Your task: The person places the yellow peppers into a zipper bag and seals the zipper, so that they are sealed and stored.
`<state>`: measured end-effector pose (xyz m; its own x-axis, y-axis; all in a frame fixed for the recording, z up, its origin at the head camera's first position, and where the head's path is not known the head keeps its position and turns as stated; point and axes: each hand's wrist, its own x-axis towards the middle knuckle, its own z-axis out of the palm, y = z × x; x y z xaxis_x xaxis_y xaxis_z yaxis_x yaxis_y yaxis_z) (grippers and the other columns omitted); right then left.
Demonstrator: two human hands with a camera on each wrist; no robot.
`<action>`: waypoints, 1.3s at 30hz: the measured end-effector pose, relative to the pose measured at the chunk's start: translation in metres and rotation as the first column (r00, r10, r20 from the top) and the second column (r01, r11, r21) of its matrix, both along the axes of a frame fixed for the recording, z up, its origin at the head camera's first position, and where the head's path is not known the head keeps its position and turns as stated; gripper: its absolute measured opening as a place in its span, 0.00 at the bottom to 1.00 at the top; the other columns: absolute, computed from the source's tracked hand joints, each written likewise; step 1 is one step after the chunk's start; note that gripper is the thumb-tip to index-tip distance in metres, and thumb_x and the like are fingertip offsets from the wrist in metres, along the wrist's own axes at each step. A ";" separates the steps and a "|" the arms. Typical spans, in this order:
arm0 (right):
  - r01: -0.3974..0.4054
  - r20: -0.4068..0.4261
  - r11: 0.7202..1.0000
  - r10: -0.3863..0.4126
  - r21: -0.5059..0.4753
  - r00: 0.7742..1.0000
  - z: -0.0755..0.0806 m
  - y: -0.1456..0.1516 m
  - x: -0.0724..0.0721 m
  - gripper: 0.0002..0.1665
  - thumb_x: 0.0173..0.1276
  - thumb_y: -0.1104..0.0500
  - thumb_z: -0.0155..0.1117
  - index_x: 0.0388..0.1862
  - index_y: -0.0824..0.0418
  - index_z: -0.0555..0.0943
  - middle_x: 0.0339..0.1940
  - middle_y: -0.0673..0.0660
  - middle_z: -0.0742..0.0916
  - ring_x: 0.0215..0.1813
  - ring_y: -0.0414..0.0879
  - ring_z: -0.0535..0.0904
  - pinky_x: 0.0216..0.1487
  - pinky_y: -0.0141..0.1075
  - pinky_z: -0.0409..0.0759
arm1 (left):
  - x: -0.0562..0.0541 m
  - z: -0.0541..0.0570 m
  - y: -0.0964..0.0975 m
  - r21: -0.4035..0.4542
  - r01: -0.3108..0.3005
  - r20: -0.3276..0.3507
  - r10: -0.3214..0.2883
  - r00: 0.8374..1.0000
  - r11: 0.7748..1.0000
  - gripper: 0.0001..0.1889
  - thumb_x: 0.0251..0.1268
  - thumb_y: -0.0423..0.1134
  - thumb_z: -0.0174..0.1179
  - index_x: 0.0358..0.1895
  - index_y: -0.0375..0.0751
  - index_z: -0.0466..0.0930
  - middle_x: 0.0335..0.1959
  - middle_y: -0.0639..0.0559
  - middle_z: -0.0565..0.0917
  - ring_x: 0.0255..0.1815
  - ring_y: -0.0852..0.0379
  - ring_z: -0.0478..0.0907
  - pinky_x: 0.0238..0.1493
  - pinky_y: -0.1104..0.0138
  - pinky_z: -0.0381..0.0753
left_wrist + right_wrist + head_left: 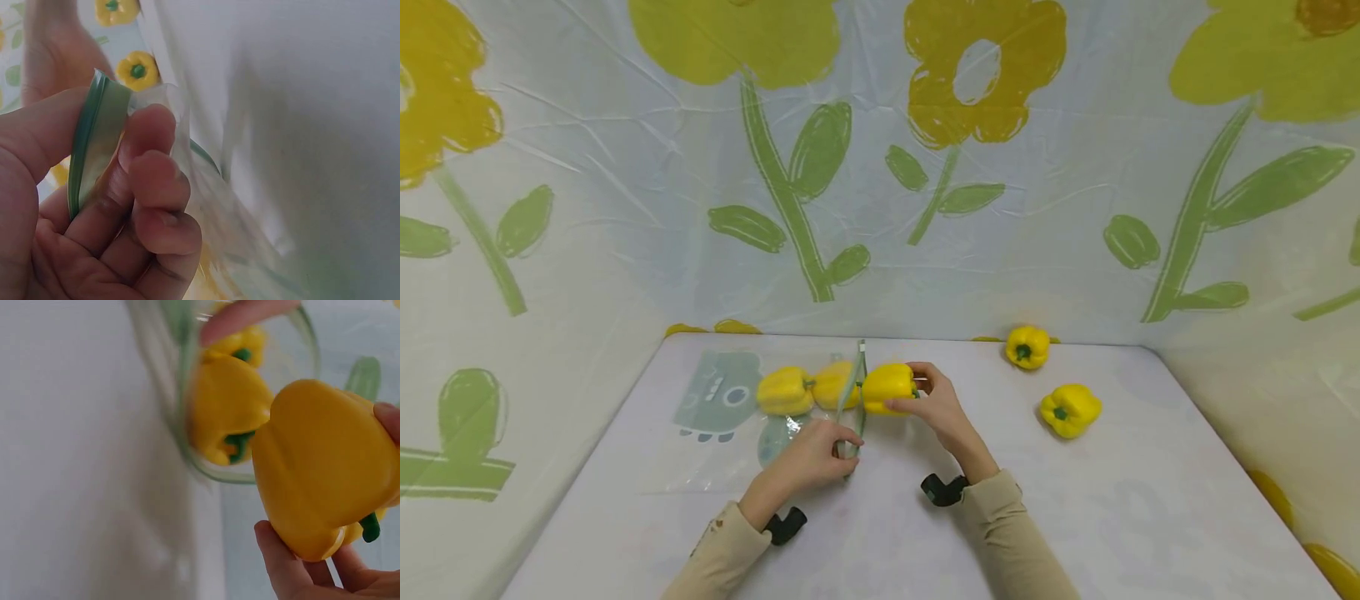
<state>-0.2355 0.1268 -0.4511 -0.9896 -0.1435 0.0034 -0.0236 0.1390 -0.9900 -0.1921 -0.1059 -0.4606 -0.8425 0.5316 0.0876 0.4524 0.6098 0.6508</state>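
Note:
A clear zip bag (685, 462) with a green printed figure lies on the table, its green-edged mouth facing right. Two yellow bell peppers, a left one (784, 392) and one nearer the mouth (833, 385), are inside it. My left hand (820, 452) pinches the near side of the bag's mouth; in the left wrist view the green zip strip (87, 147) runs between thumb and fingers. Right at the opening, my right hand (942, 410) holds another yellow bell pepper (325, 469) by its stem end. In the right wrist view the mouth gapes around the peppers inside.
Two more yellow bell peppers lie on the right of the white table (1112, 517), one at the back (1027, 347) and one nearer (1070, 410). A flower-printed cloth (880, 275) stands behind and at both sides. Black wrist devices (943, 490) sit by both cuffs.

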 end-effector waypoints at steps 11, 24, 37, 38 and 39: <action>-0.187 0.038 0.982 0.186 0.013 0.982 -0.026 -0.024 0.008 0.38 0.53 0.60 0.78 0.62 0.60 0.72 0.58 0.58 0.78 0.58 0.53 0.75 0.56 0.44 0.73 | 0.001 0.001 -0.001 0.001 0.027 -0.035 -0.027 0.999 1.000 0.05 0.54 0.33 0.67 0.34 0.37 0.89 0.22 0.59 0.81 0.20 0.65 0.70 0.23 0.70 0.73; -0.254 0.086 0.962 0.246 0.099 0.966 -0.023 -0.031 0.013 0.39 0.58 0.54 0.76 0.69 0.52 0.72 0.62 0.62 0.75 0.52 0.56 0.75 0.47 0.44 0.76 | 0.000 0.002 -0.001 -0.017 0.008 -0.038 -0.009 0.999 1.000 0.02 0.53 0.31 0.68 0.29 0.40 0.88 0.21 0.61 0.80 0.21 0.64 0.70 0.24 0.70 0.73; -0.346 0.053 0.935 0.343 0.079 0.938 -0.026 -0.029 0.015 0.40 0.62 0.56 0.73 0.73 0.56 0.69 0.66 0.61 0.76 0.53 0.52 0.81 0.52 0.42 0.79 | 0.002 0.006 -0.003 -0.001 -0.019 -0.022 0.019 1.000 1.000 0.01 0.51 0.33 0.69 0.27 0.41 0.87 0.21 0.62 0.80 0.20 0.64 0.71 0.24 0.70 0.73; -0.358 0.054 0.931 0.354 0.079 0.934 -0.026 -0.027 0.014 0.39 0.63 0.57 0.72 0.73 0.58 0.69 0.67 0.61 0.76 0.55 0.53 0.81 0.54 0.42 0.79 | 0.002 0.006 -0.004 0.000 -0.020 -0.022 0.020 1.000 1.000 0.01 0.51 0.33 0.69 0.26 0.42 0.87 0.21 0.62 0.80 0.20 0.64 0.71 0.24 0.70 0.73; -0.367 0.055 0.927 0.364 0.077 0.930 -0.025 -0.025 0.013 0.39 0.63 0.58 0.72 0.72 0.60 0.70 0.67 0.61 0.76 0.57 0.54 0.81 0.55 0.43 0.79 | 0.001 0.007 -0.004 -0.001 -0.019 -0.019 0.019 1.000 1.000 0.01 0.51 0.33 0.69 0.27 0.42 0.87 0.21 0.62 0.80 0.20 0.64 0.71 0.24 0.70 0.73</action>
<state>-0.2224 0.1017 -0.4765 -0.8677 -0.4932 -0.0626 -0.0498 0.2115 -0.9761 -0.1908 -0.1096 -0.4541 -0.8508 0.5153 0.1027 0.4526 0.6193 0.6416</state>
